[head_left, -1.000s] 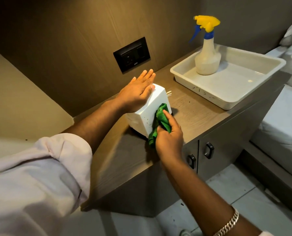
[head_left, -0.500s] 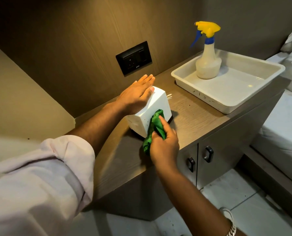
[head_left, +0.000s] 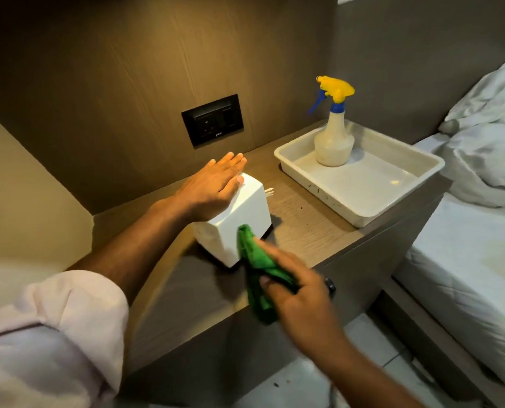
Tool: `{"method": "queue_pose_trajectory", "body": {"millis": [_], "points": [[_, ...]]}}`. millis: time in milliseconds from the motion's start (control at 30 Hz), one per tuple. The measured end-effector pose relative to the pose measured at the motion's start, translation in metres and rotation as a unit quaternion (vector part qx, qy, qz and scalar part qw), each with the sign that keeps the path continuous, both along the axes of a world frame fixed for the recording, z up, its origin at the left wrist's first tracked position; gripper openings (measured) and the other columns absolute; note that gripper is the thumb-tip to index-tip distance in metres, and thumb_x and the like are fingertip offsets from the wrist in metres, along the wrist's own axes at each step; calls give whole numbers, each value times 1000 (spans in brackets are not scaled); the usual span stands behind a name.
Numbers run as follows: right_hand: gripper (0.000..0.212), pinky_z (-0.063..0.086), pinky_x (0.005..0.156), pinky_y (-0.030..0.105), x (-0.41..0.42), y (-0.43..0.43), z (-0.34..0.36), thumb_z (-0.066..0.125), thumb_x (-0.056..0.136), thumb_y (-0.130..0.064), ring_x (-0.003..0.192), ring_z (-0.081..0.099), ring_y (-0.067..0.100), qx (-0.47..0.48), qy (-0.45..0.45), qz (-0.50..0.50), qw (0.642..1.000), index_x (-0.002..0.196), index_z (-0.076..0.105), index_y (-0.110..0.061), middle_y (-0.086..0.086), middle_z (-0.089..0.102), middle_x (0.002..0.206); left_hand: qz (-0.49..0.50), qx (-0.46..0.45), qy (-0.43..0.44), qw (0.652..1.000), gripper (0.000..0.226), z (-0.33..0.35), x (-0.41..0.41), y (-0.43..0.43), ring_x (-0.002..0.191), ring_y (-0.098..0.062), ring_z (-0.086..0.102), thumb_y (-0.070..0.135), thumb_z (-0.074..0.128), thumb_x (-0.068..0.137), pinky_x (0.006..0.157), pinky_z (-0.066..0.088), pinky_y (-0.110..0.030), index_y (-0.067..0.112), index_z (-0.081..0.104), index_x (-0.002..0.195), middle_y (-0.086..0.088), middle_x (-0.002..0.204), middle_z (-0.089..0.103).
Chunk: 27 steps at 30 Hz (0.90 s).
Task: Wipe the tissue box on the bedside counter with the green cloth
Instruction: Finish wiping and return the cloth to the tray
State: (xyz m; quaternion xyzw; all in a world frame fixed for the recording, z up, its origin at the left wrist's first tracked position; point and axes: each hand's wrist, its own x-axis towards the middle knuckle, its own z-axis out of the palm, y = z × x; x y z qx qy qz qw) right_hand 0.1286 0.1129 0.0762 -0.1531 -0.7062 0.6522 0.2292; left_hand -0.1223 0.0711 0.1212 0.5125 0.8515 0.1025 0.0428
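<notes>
A white cube-shaped tissue box stands on the brown bedside counter. My left hand lies flat on the box's top with the fingers straight, pressing down on it. My right hand is closed around the green cloth at the box's near right corner. The cloth's upper tip touches the lower edge of the box's front face, and the rest hangs below my fingers. My right hand is blurred by motion.
A white tray holds a spray bottle with a yellow and blue trigger at the back right of the counter. A black socket plate is on the wall behind. A bed stands to the right, with cabinet doors under the counter.
My right hand has dragged the green cloth down the box's front face and away toward the counter's near edge. My left hand has stayed flat on top of the box.
</notes>
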Motion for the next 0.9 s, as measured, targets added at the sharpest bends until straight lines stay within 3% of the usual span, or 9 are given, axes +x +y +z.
{"method": "queue_pose_trajectory", "body": {"millis": [100, 233, 333, 433, 567, 667, 800, 867, 900], "points": [[63, 55, 81, 24, 11, 90, 22, 62, 85, -2, 104, 63, 5, -14, -16, -22, 1000, 100, 63, -64, -18, 68, 113, 3, -16, 16, 1000, 62, 0, 0, 2, 147, -8, 1, 46, 14, 94, 120, 0, -35, 21, 11, 151, 2, 162, 8], [65, 48, 89, 17, -13, 199, 48, 62, 81, 3, 109, 60, 2, 229, -38, -35, 972, 113, 62, -54, -14, 66, 121, 52, -49, 18, 997, 56, 1, 10, 5, 147, -10, -4, 39, 17, 100, 119, -4, -36, 19, 4, 151, 1, 162, 0], [59, 46, 101, 33, -53, 250, 40, 59, 78, 2, 119, 57, 20, 433, -98, 39, 895, 125, 60, -34, 0, 61, 131, 118, -54, -18, 991, 66, 3, 27, 11, 146, -9, -11, 54, 10, 95, 119, -9, -40, 20, -3, 151, 3, 161, -9], [59, 42, 105, 45, -78, 273, 6, 56, 83, -12, 128, 45, 27, 549, -202, 96, 806, 136, 48, -36, 0, 44, 149, 177, -60, -15, 982, 89, 3, 46, 16, 144, -8, -18, 75, -2, 79, 119, -10, -41, 22, -9, 150, 4, 160, -16], [73, 13, 116, 59, -97, 296, -25, 49, 91, -42, 148, -4, 35, 561, -346, 244, 711, 149, 5, -40, -2, -11, 163, 252, -64, 25, 965, 100, -4, 68, 22, 138, -4, -23, 83, -5, 71, 117, -10, -40, 21, -14, 149, 4, 159, -19], [92, -1, 110, 68, -105, 305, -30, 45, 88, -56, 140, -32, 34, 534, -420, 349, 645, 143, -26, -37, -1, -39, 153, 315, -56, 51, 946, 102, -12, 86, 28, 145, -10, -15, 84, -7, 70, 118, -9, -45, 20, -12, 149, 3, 161, -13], [94, -4, 113, 66, -103, 300, -20, 42, 89, -55, 135, -38, 37, 519, -427, 384, 633, 141, -32, -31, 5, -43, 150, 396, -37, 68, 915, 96, -12, 107, 40, 148, -16, -5, 76, 1, 75, 119, -5, -46, 18, -6, 150, 0, 162, -7], [90, -1, 116, 58, -105, 302, -7, 45, 90, -52, 143, -24, 41, 514, -427, 389, 634, 148, -19, -28, 10, -28, 158, 398, 24, 80, 914, 87, -11, 129, 45, 149, -15, -2, 68, 10, 80, 120, -5, -43, 18, -1, 150, 0, 161, -2], [84, 8, 117, 54, -108, 304, 3, 48, 90, -49, 147, -5, 41, 501, -417, 372, 661, 151, -4, -26, 11, -10, 163, 386, 100, 79, 914, 79, -15, 143, 51, 148, -12, 1, 62, 21, 84, 120, -3, -42, 19, 2, 149, 3, 160, 1]]}}
